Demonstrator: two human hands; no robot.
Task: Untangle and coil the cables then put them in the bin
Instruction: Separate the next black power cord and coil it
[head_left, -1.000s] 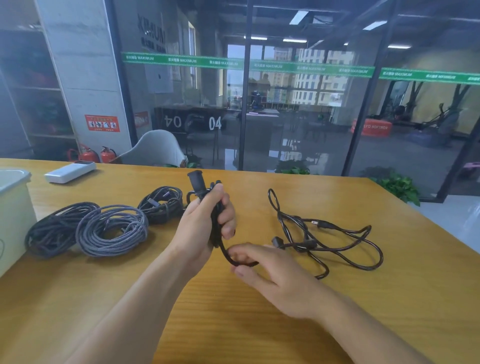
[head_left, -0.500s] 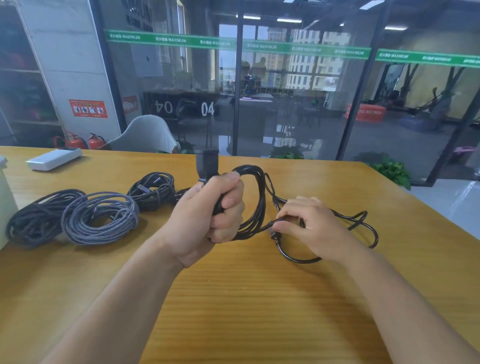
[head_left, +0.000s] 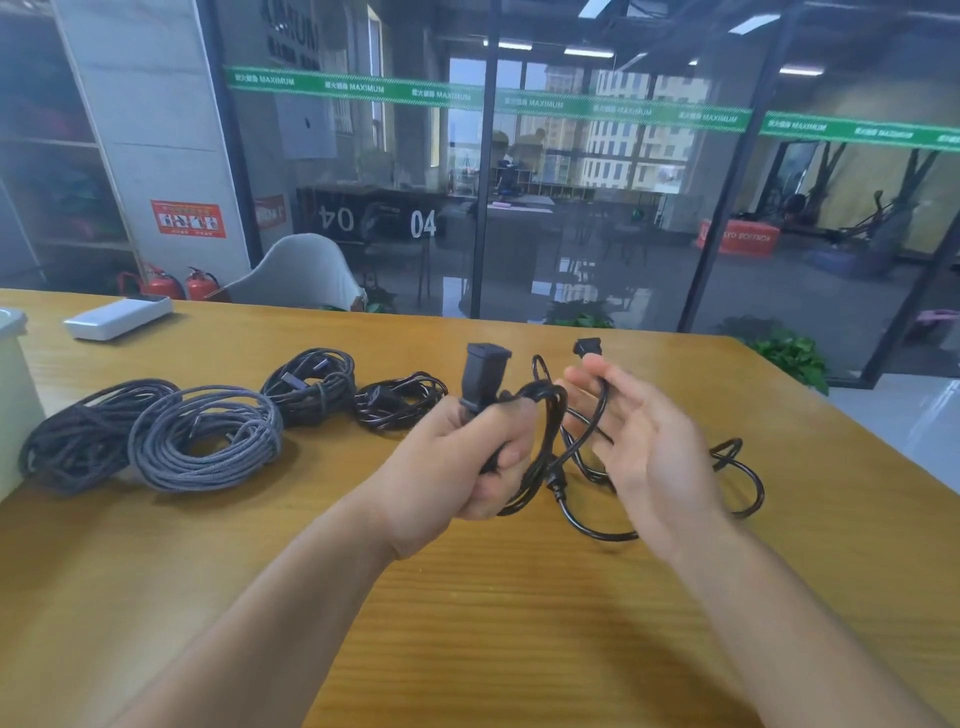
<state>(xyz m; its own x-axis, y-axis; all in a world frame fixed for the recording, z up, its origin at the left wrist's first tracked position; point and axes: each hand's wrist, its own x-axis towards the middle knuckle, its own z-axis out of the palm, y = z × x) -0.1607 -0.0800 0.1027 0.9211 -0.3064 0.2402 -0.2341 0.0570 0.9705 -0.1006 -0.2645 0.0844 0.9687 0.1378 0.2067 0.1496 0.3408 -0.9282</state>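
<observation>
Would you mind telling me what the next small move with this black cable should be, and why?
Probably bring the right hand over to lay another loop into the left hand. The left grip already holds a few loops of the black cable below its plug, while a loose tail lies uncoiled on the table.

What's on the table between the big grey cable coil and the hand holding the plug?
In the head view, two small black coils lie between the grey coil and the left hand.
</observation>
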